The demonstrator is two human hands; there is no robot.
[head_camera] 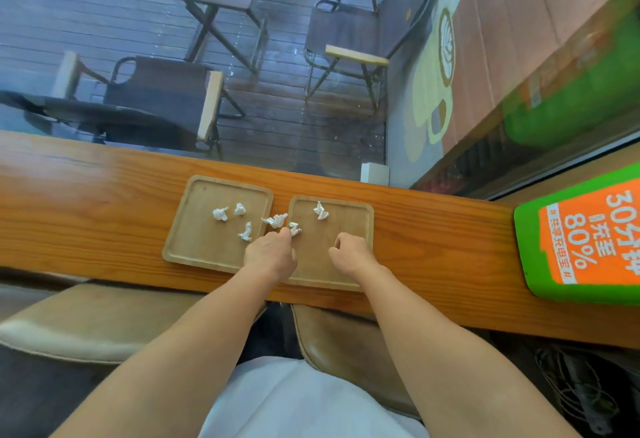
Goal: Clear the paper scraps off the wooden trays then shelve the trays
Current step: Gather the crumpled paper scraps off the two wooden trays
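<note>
Two square wooden trays lie side by side on a wooden counter: the left tray (194, 229) and the right tray (360, 226). White crumpled paper scraps sit on them: three on the left tray (220, 214), one between the trays (275, 220), one on the right tray (321, 211). My left hand (270, 254) reaches over the gap between the trays and pinches a small scrap (295, 229) at its fingertips. Over the right tray hovers my right hand (351, 253), fingers curled shut; nothing shows inside it.
The counter (86, 202) runs along a window, with folding chairs and a table outside. A green and orange box (581, 240) stands at the right end of the counter. A small white block (374, 172) sits at the counter's far edge. Padded seats lie below the near edge.
</note>
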